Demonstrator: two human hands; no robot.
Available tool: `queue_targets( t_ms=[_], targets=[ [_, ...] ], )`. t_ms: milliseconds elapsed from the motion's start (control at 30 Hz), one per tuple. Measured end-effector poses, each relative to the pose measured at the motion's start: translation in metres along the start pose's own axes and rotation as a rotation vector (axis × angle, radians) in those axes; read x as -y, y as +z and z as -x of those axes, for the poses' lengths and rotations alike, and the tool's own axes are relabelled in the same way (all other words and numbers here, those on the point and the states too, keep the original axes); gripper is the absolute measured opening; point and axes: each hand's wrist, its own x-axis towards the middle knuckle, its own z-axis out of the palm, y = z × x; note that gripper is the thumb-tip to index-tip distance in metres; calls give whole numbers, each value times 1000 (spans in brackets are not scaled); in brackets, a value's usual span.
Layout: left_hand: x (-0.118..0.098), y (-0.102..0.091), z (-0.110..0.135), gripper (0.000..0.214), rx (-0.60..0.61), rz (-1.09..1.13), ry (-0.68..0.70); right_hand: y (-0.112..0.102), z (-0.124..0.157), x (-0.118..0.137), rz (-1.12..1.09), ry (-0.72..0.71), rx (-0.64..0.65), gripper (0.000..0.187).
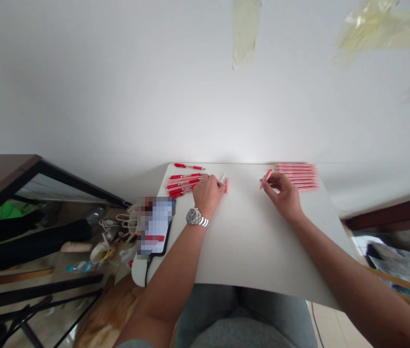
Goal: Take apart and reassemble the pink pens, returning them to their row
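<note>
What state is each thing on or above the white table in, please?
Slim black smartphone: screen lit, black cable plugged in.
Slender red pens: lying loose, some overlapping.
Slim pink rods: lying side by side.
Short pink cylinder: tilted, held in the right hand.
Bare left hand: curled, grip unclear.
Small pink piece beside it: whether held, unclear.
Silver metal wristwatch: worn on the left wrist.

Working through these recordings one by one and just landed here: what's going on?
A person sits at a white table, handling pen-like things. The right hand holds a short reddish piece. The left hand is beside several red pens, near a clear piece and a pink piece; whether it grips anything is hard to tell. A row of pink sticks lies at the right, a phone at the left.
</note>
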Motion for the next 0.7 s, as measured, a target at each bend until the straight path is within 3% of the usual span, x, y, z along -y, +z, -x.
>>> queue_targets(
  t_ms=[200, 400, 533, 700],
  targets=[
    [-5, -2, -1, 20, -39, 120, -3, 0, 0, 1, -4, 0, 10, 31],
    [-8, 0, -4, 7, -93, 409, 88, 0, 0, 1, 6, -5, 32, 31],
    [-11, 4, -5, 8, -83, 730, 97, 0, 1, 5, 32, -25, 84, 31],
    [-14, 7, -7, 10, 59, 1230, 33, 1, 3, 7, 88, -87, 121, 27]
  ],
)
